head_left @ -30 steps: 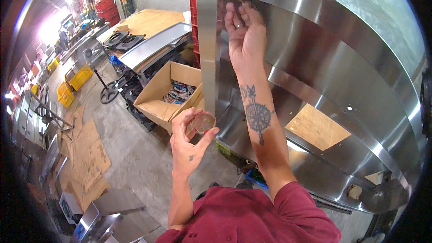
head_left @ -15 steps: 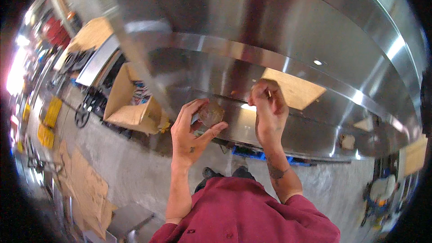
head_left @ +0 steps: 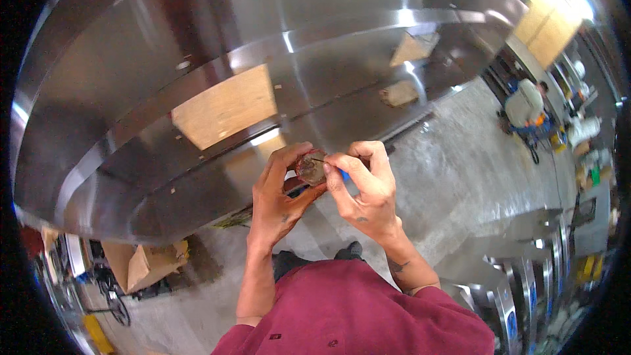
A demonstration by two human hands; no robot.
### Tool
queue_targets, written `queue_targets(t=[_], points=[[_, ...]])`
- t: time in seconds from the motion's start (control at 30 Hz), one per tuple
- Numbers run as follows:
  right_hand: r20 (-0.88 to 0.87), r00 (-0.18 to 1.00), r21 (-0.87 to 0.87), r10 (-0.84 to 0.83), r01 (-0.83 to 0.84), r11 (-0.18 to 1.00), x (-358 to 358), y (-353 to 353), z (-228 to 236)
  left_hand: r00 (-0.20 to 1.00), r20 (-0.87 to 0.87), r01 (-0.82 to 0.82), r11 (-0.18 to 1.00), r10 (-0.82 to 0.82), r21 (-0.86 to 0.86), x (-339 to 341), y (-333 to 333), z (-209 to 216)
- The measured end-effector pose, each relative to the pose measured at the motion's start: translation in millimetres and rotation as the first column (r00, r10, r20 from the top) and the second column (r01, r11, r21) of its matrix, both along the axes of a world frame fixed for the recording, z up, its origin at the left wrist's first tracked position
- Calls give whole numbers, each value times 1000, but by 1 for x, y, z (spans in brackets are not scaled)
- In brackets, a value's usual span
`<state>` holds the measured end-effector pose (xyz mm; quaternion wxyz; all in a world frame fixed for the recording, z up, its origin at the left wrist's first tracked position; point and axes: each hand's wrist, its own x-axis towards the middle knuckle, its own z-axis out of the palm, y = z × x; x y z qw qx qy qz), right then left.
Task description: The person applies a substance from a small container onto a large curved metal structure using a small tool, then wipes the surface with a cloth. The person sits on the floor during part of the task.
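Note:
Between the thumb and fingers of my left hand (head_left: 275, 187) is a small round disc (head_left: 310, 169) with a brownish face and a reddish rim. Its exact kind is hard to make out. My right hand (head_left: 365, 187) is closed in a pinch at the disc's right edge, thumb against forefinger. A thin dark sliver (head_left: 318, 160) sticks out from these fingertips across the disc's face. Both hands are in front of my body, close to the near edge of a large shiny steel structure (head_left: 151, 46).
On the steel lie a rectangular tan board (head_left: 227, 106), a smaller tan piece (head_left: 414, 49) and a rounded brownish piece (head_left: 399, 94). An open cardboard box (head_left: 148, 266) stands at lower left. Metal panels (head_left: 506, 283) stand at lower right on the concrete floor (head_left: 434, 171).
The view has swung to the right. My right hand, raised and apart from the disc before, has come down to its edge. My left hand still holds the disc, now showing its face more plainly.

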<state>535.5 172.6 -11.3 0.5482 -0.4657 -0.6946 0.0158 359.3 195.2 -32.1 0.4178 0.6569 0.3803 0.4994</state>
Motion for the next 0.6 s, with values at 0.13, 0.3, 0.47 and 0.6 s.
queue_targets(t=[0.13, 0.3, 0.47, 0.6], points=[[9, 991, 17, -133, 133, 991, 104, -30, -3, 988, 59, 132, 985, -140, 112, 114, -3, -12], [-132, 947, 6, -292, 295, 956, 212, -49, -4, 957, 25, 286, 956, -288, 62, 234, 5, -14], [-372, 839, -42, -397, 412, 910, 304, -46, -15, 898, 33, 440, 896, -439, -55, 336, 30, -17], [-533, 754, -10, -383, 447, 894, 369, -7, -31, 861, 82, 509, 851, -503, -127, 408, 68, -26]])
